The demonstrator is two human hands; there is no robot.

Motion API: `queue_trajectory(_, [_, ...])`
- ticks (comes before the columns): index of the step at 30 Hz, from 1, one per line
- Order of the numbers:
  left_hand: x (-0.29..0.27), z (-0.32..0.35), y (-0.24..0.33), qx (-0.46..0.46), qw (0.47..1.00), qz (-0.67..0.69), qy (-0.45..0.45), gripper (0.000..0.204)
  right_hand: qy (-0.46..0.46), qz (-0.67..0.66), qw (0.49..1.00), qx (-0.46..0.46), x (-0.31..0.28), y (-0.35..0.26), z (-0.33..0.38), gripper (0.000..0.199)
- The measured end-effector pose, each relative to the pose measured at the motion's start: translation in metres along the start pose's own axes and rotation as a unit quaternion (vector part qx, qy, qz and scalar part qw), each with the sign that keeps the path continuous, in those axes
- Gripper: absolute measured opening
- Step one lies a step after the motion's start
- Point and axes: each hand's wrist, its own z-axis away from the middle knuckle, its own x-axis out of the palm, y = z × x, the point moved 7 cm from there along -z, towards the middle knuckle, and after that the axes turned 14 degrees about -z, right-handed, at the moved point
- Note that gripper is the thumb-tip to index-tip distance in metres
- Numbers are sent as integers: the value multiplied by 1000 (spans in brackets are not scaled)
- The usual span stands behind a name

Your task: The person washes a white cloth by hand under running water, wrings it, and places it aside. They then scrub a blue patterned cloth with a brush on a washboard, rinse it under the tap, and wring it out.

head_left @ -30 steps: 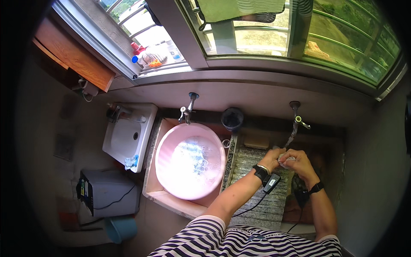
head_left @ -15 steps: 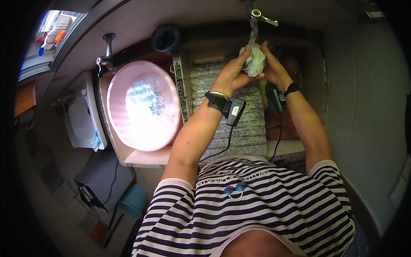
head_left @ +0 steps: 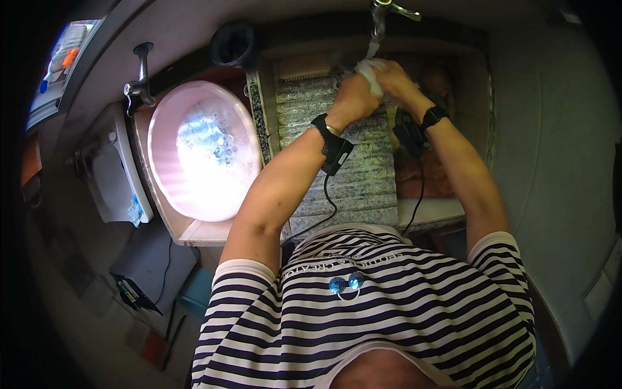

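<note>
A whitish wet cloth (head_left: 370,76) is bunched between my two hands, below the running tap (head_left: 379,26) at the back of the basin. My left hand (head_left: 356,98) is closed round its near left part, the knuckles turned up. Pressed close beside it, my right hand (head_left: 396,83) grips the other part, fingers curled over it. Much of the cloth is hidden by the hands. Water falls from the spout onto the cloth and hands. Beneath my wrists lies a ridged stone washboard (head_left: 337,162).
A pink tub (head_left: 155,155) with sudsy water stands to the left, under a second tap (head_left: 141,87). A dark round container (head_left: 232,44) sits behind it. A brush (head_left: 304,70) lies at the washboard's far edge. Cables hang from both wrist devices. A white basin (head_left: 116,178) is farther left.
The cloth was a round bundle between open palms; now both hands have closed round it and turned over, knuckles up. The whole view has shifted slightly.
</note>
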Motion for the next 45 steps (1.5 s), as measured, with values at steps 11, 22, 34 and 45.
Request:
queue_trajectory(11, [-32,-11,28,121,943,-196,239,39,170,19,977,130,-27,-31,55,65])
queue_trajectory(22, [-31,-53,-11,-140,923,358,1,34,171,41,980,89,-53,-22,122,30])
queue_trajectory(34, [12,-32,-30,-199,587,785,-17,40,147,25,986,77,-25,-23,95,27])
queue_trajectory(45, [2,-53,-6,-163,505,846,48,38,189,-13,982,-12,-8,-46,75,17])
